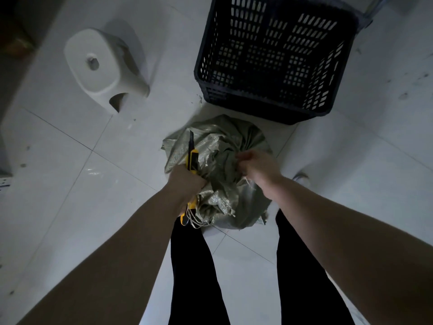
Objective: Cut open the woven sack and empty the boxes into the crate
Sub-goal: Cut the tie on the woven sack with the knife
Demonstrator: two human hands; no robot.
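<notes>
Both hands (187, 181) on woven sack (225, 160)

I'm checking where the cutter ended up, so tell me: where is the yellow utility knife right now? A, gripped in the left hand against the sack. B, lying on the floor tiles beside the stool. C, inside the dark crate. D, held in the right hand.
A: the left hand is closed around the yellow utility knife, blade pointing away over the woven sack, while the right hand only pinches the sack's fabric.

Dim light; pale glossy tiled floor (70, 184), scuffed; white plastic stool (98, 66) upper left
</notes>
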